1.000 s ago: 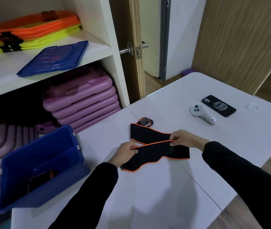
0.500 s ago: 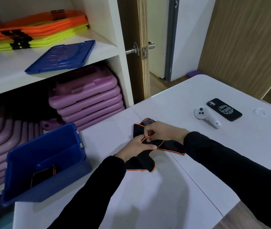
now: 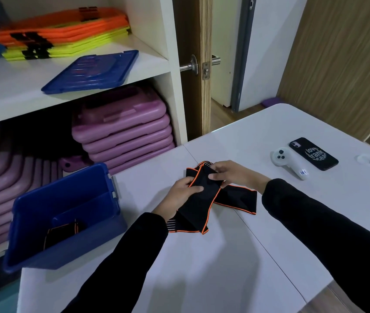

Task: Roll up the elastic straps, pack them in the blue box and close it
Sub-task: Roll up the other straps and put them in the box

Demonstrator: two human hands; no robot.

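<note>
A black elastic strap with orange edging (image 3: 198, 207) lies partly folded on the white table (image 3: 213, 274). My left hand (image 3: 182, 190) pinches its left side and my right hand (image 3: 231, 173) grips its upper end, where the strap is bunched. Loose ends trail toward me and to the right. The open blue box (image 3: 32, 256) stands at the table's left edge, tilted, with another black and orange strap (image 3: 63, 232) inside. The box's blue lid (image 3: 91, 72) lies on the shelf above.
A white controller (image 3: 289, 162) and a black phone (image 3: 313, 153) lie on the table's right side. Purple cases (image 3: 123, 129) are stacked in the lower shelf, orange and yellow flat items (image 3: 64, 30) on the upper one. A door stands behind the table.
The strap was stretched flat between my hands, then both hands came together at its upper end and gathered it. The camera view has shifted a little.
</note>
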